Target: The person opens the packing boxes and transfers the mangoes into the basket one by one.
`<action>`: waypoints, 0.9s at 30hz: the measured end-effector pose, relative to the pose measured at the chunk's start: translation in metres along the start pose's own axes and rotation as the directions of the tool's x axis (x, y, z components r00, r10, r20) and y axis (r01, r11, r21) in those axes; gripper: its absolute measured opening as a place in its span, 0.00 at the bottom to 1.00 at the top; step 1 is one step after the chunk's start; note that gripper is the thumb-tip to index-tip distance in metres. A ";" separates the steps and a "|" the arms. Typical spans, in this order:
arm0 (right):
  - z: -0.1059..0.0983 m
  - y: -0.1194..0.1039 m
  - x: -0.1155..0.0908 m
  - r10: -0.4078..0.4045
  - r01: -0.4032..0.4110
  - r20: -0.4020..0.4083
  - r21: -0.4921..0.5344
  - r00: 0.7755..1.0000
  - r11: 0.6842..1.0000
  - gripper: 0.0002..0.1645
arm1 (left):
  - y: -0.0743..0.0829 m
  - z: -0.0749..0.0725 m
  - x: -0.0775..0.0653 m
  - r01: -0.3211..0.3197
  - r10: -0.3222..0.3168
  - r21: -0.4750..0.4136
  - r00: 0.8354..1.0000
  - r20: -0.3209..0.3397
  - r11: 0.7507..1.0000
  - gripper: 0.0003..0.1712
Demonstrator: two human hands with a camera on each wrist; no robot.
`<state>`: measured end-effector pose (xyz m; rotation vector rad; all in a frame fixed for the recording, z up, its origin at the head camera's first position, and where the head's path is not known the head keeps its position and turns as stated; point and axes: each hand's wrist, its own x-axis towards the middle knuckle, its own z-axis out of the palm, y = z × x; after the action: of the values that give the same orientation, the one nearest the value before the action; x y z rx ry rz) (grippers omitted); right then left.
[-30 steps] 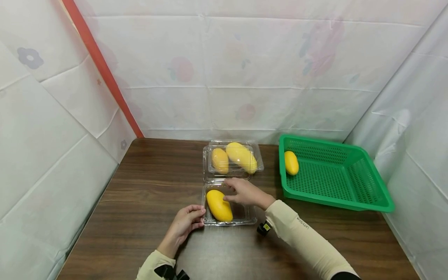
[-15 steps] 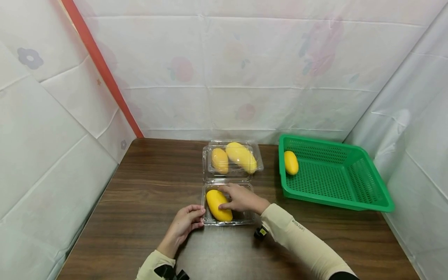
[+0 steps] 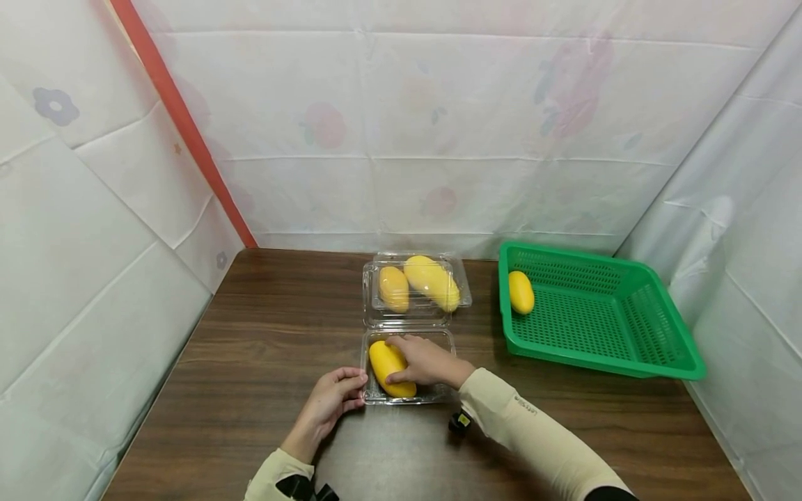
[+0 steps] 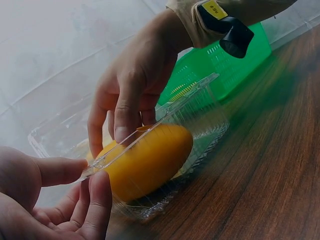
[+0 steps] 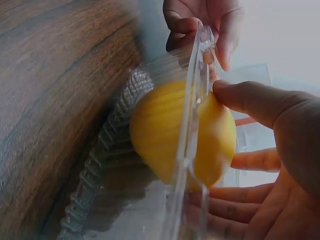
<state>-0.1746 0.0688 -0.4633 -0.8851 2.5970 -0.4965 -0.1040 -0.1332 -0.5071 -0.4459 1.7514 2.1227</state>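
Note:
A yellow mango (image 3: 387,363) lies in the open clear plastic clamshell box (image 3: 438,398), at the left side of its tray. My right hand (image 3: 428,362) grips the mango from above. In the right wrist view the thumb (image 5: 250,102) is on one side of the fruit and the fingers (image 5: 255,161) are on the other. At the box's left rim my left hand (image 3: 331,398) pinches the edge between thumb and fingers, as the left wrist view shows up close. The raised lid (image 3: 407,320) stands on the far side of the tray.
Behind the lid, another clear clamshell box (image 3: 465,282) holds several yellow mangoes (image 3: 432,280). A green plastic basket (image 3: 601,362) at the right holds one mango (image 3: 521,292) by its left wall. Fabric sheets (image 3: 401,139) enclose the wooden table (image 3: 263,362).
My right hand has moved left and toward me, from beside the mango to over it, and its fingers have closed around it. The left hand has stayed at the rim.

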 end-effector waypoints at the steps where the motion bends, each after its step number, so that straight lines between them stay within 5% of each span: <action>1: 0.001 -0.001 0.000 0.005 -0.005 -0.003 -0.002 1.000 1.000 0.44 | 0.000 0.000 0.000 -0.002 0.002 -0.001 1.000 0.003 1.000 0.09; 27: 0.009 -0.015 0.011 0.144 -0.140 -0.037 0.096 0.989 0.986 0.46 | -0.002 -0.001 0.001 0.001 -0.001 0.001 1.000 -0.001 1.000 0.11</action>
<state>-0.1712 0.0481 -0.4674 -0.6603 2.6289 -0.5973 -0.1045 -0.1334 -0.5095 -0.4467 1.7528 2.1208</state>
